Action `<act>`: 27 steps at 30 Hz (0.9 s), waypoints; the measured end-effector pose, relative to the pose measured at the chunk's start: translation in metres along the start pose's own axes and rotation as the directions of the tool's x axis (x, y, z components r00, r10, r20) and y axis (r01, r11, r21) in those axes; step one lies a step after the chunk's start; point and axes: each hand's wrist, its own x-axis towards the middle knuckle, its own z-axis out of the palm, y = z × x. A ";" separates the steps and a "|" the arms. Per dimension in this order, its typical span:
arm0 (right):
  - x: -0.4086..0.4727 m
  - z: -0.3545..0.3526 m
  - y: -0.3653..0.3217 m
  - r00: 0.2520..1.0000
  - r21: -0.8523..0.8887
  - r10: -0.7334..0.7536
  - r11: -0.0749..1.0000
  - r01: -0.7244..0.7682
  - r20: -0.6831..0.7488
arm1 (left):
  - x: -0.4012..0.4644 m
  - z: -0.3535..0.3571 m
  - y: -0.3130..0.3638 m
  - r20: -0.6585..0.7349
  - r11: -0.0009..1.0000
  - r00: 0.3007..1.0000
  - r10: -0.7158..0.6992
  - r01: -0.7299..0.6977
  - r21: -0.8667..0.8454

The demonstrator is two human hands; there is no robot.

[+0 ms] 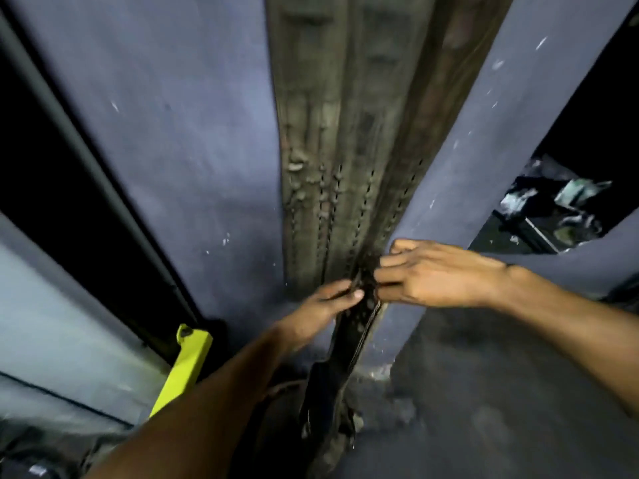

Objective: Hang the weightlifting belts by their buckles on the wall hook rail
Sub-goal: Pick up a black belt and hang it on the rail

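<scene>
Left hand (330, 300) and right hand (428, 274) both pinched on the top end of a dark belt (352, 326), close against the belts already hanging (332, 160) on the blue wall (193, 133), apparently to seat its buckle, hook hidden.

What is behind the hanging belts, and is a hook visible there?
Behind the worn belts is the blue-grey wall. No hook shows; both hands, left and right, cover the dark belt end.
</scene>
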 end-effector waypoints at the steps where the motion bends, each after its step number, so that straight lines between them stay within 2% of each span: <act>1: -0.006 -0.019 0.006 1.000 -0.035 0.024 0.999 -0.025 -0.013 | 0.001 0.010 0.023 0.016 0.996 0.997 0.072 -0.073 0.056; 3: -0.018 -0.052 0.014 0.996 -0.102 0.075 0.992 -0.078 -0.038 | -0.012 0.017 0.058 0.047 0.980 0.987 0.156 -0.161 0.117; 5: -0.027 -0.087 0.017 0.991 -0.170 0.117 0.977 -0.127 -0.067 | -0.025 0.026 0.082 0.032 0.972 0.978 0.208 -0.210 0.104; 9: -0.043 -0.151 0.022 0.945 -0.217 0.253 0.930 -0.296 -0.205 | -0.053 0.053 0.140 -0.116 0.912 0.908 0.402 -0.387 0.133; 11: -0.055 -0.172 0.020 0.850 -0.112 0.415 0.875 -0.471 -0.325 | -0.063 0.061 0.167 -0.166 0.888 0.875 0.455 -0.433 0.155; 12: -0.061 -0.180 0.016 0.767 0.016 0.510 0.837 -0.547 -0.389 | -0.068 0.063 0.180 -0.181 0.874 0.858 0.481 -0.455 0.169; 13: -0.064 -0.186 0.009 0.657 0.210 0.622 0.774 -0.597 -0.426 | -0.073 0.066 0.192 -0.206 0.866 0.842 0.498 -0.469 0.174; 14: -0.066 -0.191 0.001 0.522 0.449 0.745 0.667 -0.595 -0.416 | -0.078 0.069 0.206 -0.232 0.858 0.826 0.513 -0.486 0.168; 15: -0.065 -0.195 -0.008 0.383 0.680 0.850 0.522 -0.515 -0.361 | -0.083 0.073 0.220 -0.250 0.844 0.807 0.536 -0.512 0.158; 16: -0.063 -0.197 -0.017 0.290 0.857 0.920 0.361 -0.367 -0.263 | -0.088 0.076 0.234 -0.256 0.828 0.788 0.560 -0.537 0.158; 17: -0.060 -0.199 -0.025 0.271 0.948 0.950 0.218 -0.230 -0.153 | -0.092 0.080 0.249 -0.258 0.812 0.770 0.583 -0.559 0.166; 18: -0.055 -0.200 -0.032 0.315 0.977 0.945 0.138 -0.161 -0.082 | -0.096 0.083 0.263 -0.261 0.797 0.753 0.604 -0.578 0.176; 19: -0.049 -0.202 -0.039 0.376 0.983 0.924 0.123 -0.138 -0.063 | -0.100 0.088 0.278 -0.258 0.781 0.738 0.624 -0.596 0.184; 20: -0.044 -0.204 -0.045 0.421 0.980 0.902 0.159 -0.117 -0.096 | -0.105 0.093 0.291 -0.246 0.765 0.725 0.644 -0.617 0.183; 21: -0.039 -0.207 -0.050 0.427 0.973 0.890 0.213 -0.087 -0.157 | -0.109 0.097 0.304 -0.233 0.750 0.713 0.661 -0.636 0.183; 22: -0.035 -0.212 -0.051 0.388 0.966 0.896 0.253 -0.049 -0.215 | -0.114 0.102 0.316 -0.225 0.734 0.699 0.679 -0.653 0.187; 24: -0.030 -0.226 -0.047 0.253 0.955 0.925 0.297 -0.009 -0.285 | -0.123 0.110 0.337 -0.206 0.696 0.664 0.719 -0.685 0.218; 27: -0.026 -0.247 -0.037 0.152 0.945 0.933 0.321 0.057 -0.326 | -0.135 0.114 0.360 -0.187 0.627 0.599 0.778 -0.732 0.264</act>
